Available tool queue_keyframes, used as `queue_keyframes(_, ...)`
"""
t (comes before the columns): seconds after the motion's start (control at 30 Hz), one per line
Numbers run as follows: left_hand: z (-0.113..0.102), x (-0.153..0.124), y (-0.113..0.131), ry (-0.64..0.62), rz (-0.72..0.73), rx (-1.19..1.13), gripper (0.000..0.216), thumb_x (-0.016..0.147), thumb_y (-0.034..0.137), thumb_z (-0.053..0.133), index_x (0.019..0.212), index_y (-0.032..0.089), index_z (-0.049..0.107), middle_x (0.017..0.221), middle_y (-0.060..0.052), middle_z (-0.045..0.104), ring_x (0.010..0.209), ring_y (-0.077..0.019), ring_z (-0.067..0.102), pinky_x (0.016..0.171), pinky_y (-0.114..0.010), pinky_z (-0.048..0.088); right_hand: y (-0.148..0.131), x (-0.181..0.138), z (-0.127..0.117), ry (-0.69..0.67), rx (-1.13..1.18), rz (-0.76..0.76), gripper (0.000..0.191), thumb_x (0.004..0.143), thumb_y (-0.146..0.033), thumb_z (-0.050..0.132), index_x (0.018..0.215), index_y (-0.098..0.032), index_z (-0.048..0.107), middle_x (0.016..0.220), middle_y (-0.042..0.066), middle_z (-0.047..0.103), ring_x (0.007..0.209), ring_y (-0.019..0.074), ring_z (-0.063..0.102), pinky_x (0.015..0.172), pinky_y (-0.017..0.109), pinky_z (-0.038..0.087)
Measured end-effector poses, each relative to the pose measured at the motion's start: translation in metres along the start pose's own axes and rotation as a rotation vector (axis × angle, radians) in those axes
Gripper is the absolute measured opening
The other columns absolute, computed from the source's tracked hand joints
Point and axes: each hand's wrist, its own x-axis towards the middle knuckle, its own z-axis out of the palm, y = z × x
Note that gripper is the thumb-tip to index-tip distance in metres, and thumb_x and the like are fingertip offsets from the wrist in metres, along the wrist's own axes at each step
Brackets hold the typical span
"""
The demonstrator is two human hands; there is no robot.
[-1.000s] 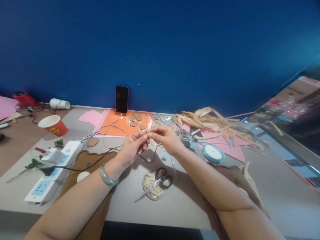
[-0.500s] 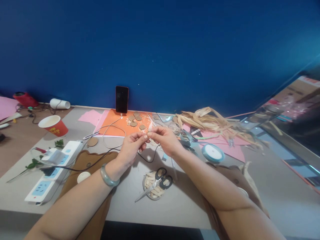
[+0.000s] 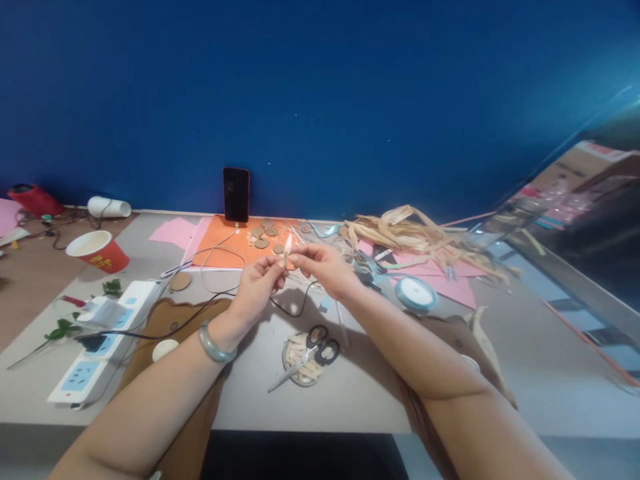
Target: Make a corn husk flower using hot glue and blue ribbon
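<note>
Above the table (image 3: 360, 407), hands (image 3: 257, 288) (image 3: 327, 270) close together

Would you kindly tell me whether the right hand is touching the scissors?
Apart: the head view shows grey tabletop between the right hand and the scissors.

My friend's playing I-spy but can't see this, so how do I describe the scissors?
Start at the big blue wall and drop to the grey table below. Lower in the picture than the left hand and right hand sits a round dish of pale strips. The scissors lie across it: unlike the dull strips, they have two black loops and a silvery blade.
</note>
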Motion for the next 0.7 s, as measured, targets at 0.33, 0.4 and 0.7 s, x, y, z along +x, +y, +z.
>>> queue_keyframes(0.33, -0.004, 0.009, 0.003, 0.082, 0.013, -0.162, 0.026, 0.067, 0.036, 0.073, 0.065, 0.014, 0.058, 0.055, 0.002, 0.055, 0.044, -0.0039, 0.042, 0.043, -0.019, 0.027, -0.041, 0.032, -0.050, 0.200, -0.870, -0.217, 0.010, 0.074, -0.025, 0.063, 0.078, -0.016, 0.068, 0.072, 0.004, 0.065, 0.063, 0.0137, 0.055, 0.061, 0.027, 0.041)
queue_keyframes(0.4, -0.005, 0.010, 0.001, 0.102, 0.024, -0.186, 0.026, 0.066, 0.035, 0.074, 0.065, 0.014, 0.058, 0.056, 0.002, 0.057, 0.045, -0.0041, 0.044, 0.043, -0.019, 0.027, -0.039, 0.031, -0.059, 0.034, -1.229, -0.021, 0.005, 0.069, -0.020, 0.067, 0.065, -0.017, 0.067, 0.064, 0.006, 0.064, 0.064, 0.0181, 0.058, 0.063, 0.030, 0.041)
queue_keyframes(0.7, -0.006, 0.009, 0.005, 0.078, 0.062, -0.218, 0.022, 0.066, 0.031, 0.074, 0.068, 0.014, 0.060, 0.060, 0.001, 0.059, 0.046, -0.0035, 0.043, 0.043, -0.019, 0.027, 0.025, -0.010, -0.079, -0.166, -1.698, 0.218, 0.027, 0.070, -0.012, 0.061, 0.097, -0.010, 0.063, 0.098, 0.020, 0.068, 0.097, 0.0308, 0.061, 0.087, 0.040, 0.038)
